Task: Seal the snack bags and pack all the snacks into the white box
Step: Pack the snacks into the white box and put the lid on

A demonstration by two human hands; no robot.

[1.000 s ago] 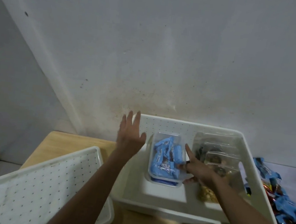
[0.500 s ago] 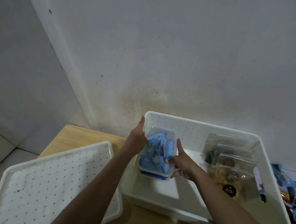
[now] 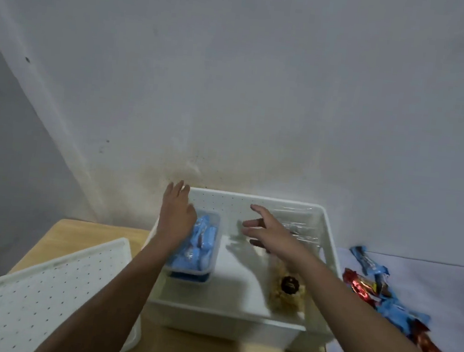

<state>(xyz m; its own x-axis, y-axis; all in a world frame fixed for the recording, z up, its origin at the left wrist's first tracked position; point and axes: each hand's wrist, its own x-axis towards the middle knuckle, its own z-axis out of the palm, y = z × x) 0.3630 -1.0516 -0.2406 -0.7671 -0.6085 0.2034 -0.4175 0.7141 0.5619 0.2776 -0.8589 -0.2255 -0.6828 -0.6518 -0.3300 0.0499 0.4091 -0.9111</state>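
Sitting at the 12 o'clock edge of the light wooden worktop [image 3: 81,234], against the wall, the white perforated plastic box [image 3: 329,243] holds two groups of items. No printing on any wrapper or label is sharp enough to read.

Contents of the box:
- At its 9 o'clock side, a clear rectangular plastic container [image 3: 213,248] filled with blue-wrapped snack packets [image 3: 204,239], resting on a dark blue base.
- At its 3 o'clock side, clear resealable snack bags [image 3: 304,229] stacked against the wall of the box. The nearest bag, at 5 o'clock, holds pale yellow snacks and carries a round dark label [image 3: 289,284].

Outside the box:
- A white perforated lid [image 3: 42,279] lies at 8 o'clock, partly overhanging the worktop.
- Loose blue and red wrapped snacks [image 3: 378,294] lie on a white surface at 3 o'clock.

Hands:
- The left hand [image 3: 176,216] is open with fingers extended, palm down over the 9 o'clock edge of the clear container; whether it touches cannot be determined.
- The right hand [image 3: 269,231] is open with fingers spread, positioned above the middle of the box just beside the bags, holding nothing.
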